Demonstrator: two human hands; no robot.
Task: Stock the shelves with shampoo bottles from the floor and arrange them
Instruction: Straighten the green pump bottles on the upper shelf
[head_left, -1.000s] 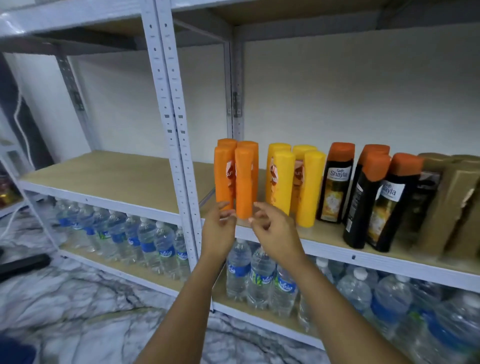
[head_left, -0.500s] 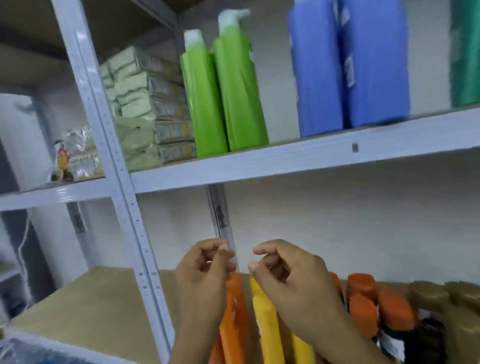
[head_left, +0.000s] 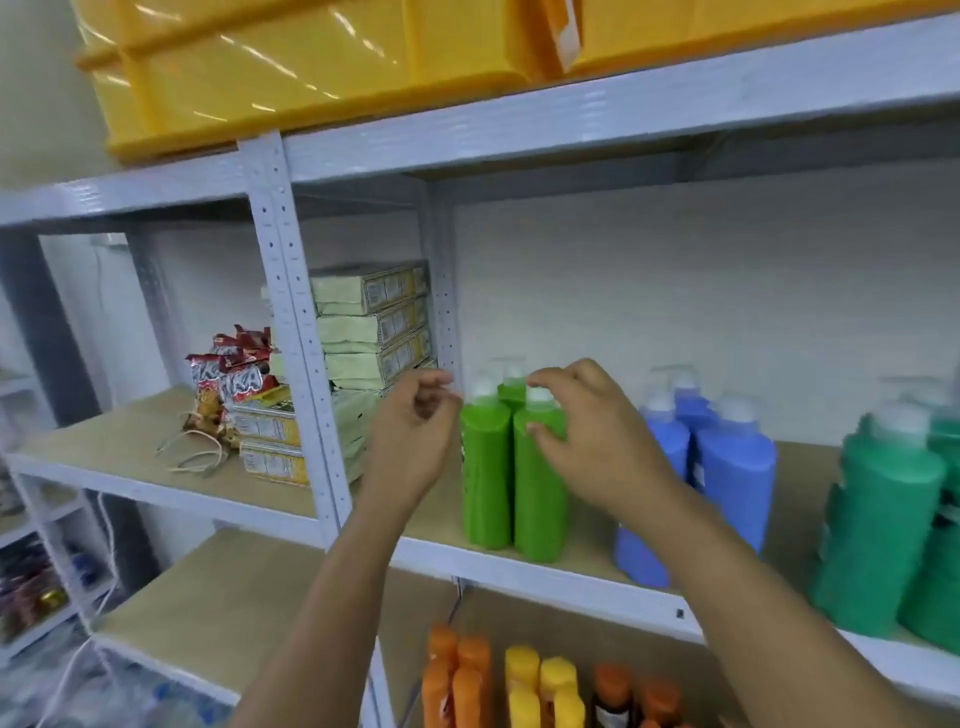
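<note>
Green pump bottles (head_left: 537, 483) stand upright on the middle shelf (head_left: 545, 574), in a tight bunch of 3, with 2 in front and 1 behind. Their long way runs straight up and down, with white pump tops (head_left: 483, 387) at the top end.

Both hands are raised at the height of those tops. The right hand (head_left: 597, 441) is nearer: its curled fingers (head_left: 543, 431) reach over the front right bottle, and they look to be touching its shoulder and pump. I cannot tell if they really grip it, because the picture is blurry. The left hand (head_left: 413, 441) is just beside the front left bottle, on its left side. Its fingers are loosely curled and hold nothing.

So the bunch sits between the 2 hands. I think the next move is to squeeze in from both sides and straighten it.

Orange bottles (head_left: 457, 675) and yellow bottles (head_left: 543, 686) stand on the shelf below.
</note>
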